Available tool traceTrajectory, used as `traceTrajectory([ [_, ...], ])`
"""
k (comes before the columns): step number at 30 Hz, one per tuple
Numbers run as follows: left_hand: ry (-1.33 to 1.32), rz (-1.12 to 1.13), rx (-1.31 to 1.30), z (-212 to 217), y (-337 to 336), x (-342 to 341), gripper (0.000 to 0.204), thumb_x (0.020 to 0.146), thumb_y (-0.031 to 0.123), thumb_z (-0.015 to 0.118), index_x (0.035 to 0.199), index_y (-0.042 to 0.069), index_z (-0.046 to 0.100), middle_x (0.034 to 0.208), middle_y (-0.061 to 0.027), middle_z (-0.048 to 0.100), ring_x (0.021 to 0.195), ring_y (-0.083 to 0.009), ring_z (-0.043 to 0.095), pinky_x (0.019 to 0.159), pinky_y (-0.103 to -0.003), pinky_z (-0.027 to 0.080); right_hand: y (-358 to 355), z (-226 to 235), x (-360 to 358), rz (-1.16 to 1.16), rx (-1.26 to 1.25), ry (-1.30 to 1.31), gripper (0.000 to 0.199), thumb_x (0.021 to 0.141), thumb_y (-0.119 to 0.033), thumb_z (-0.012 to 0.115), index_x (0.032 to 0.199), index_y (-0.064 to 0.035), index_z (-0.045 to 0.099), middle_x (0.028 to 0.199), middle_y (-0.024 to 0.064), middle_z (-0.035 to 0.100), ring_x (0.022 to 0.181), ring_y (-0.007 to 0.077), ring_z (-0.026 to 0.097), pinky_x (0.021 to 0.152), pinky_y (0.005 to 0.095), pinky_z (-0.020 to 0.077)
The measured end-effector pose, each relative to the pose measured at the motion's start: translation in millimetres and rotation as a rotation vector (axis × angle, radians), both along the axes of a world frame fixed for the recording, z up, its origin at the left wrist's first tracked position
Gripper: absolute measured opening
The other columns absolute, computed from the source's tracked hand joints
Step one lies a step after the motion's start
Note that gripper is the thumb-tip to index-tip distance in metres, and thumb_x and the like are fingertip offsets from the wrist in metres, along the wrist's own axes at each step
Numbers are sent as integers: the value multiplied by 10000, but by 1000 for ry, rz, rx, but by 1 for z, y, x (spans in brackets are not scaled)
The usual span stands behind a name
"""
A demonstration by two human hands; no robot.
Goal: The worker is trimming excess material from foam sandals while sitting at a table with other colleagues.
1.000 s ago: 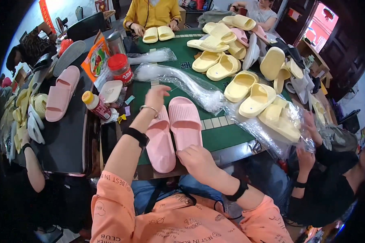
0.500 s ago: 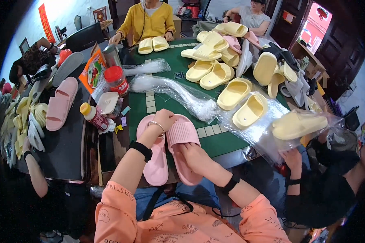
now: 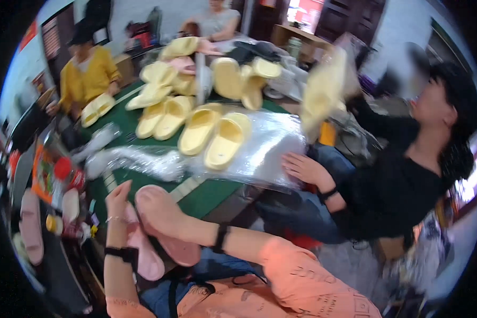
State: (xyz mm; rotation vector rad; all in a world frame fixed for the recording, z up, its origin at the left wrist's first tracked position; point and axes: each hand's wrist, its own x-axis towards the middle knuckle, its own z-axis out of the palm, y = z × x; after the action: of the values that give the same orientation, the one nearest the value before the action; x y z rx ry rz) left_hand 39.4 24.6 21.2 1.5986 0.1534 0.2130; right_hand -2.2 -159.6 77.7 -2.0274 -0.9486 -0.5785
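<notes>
1. my left hand (image 3: 119, 196) is by the toe end of one pale pink, open-backed slipper (image 3: 149, 259), its fingers curled in; i cannot tell whether they grip anything.
2. my right hand (image 3: 163, 214) lies over the front of the other pale pink, rounded slipper (image 3: 183, 253), back of the hand up; the fingers are blurred, so i cannot tell whether they close on it.
3. the two pink slippers sit side by side at the near edge of the green surface (image 3: 209, 204), in front of my lap, heels toward me.
4. just beyond them lies a long, crumpled clear plastic bag (image 3: 135, 164).
5. farther to the right, two pale yellow, closed-toe slippers (image 3: 213, 137) stand side by side at the edge of a flat, shiny clear plastic sheet (image 3: 273, 139).
6. a co-worker in black rests one open hand (image 3: 308, 169) on that sheet; near their other arm a blurred yellow slipper in clear plastic (image 3: 323, 93) is up in the air.
7. at my left are a red-lidded round jar (image 3: 63, 168) and a small bottle with a yellow cap (image 3: 53, 223).
8. beyond those, a single pink slipper (image 3: 32, 228) lies on a dark surface (image 3: 52, 273).
</notes>
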Motion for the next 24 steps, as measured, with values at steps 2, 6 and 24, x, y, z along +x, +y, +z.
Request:
traceTrajectory([
  [2, -36, 19, -149, 0, -3, -6, 227, 786, 132, 558, 964, -3, 598, 821, 10, 583, 673, -30, 472, 541, -149, 332, 14, -8, 15, -132, -42, 186, 161, 640, -66, 507, 776, 18, 496, 794, 175, 534, 800, 311, 520, 705, 381, 428],
  [6, 51, 91, -287, 0, 16, -5, 226, 793, 127, 543, 962, -17, 591, 723, 37, 551, 542, -11, 407, 450, -142, 259, 58, -29, 44, 72, -65, 628, 127, 679, -67, 488, 761, 27, 516, 798, 198, 555, 779, 348, 543, 643, 426, 440],
  [24, -14, 200, -616, 15, -12, -18, 630, 809, 570, 330, 1269, 150, 239, 954, -64, 452, 751, -159, 466, 649, -271, 383, 61, -44, 53, 339, 208, 739, 148, 762, -80, 548, 891, -10, 551, 774, 112, 613, 656, 174, 589, 601, 267, 452],
])
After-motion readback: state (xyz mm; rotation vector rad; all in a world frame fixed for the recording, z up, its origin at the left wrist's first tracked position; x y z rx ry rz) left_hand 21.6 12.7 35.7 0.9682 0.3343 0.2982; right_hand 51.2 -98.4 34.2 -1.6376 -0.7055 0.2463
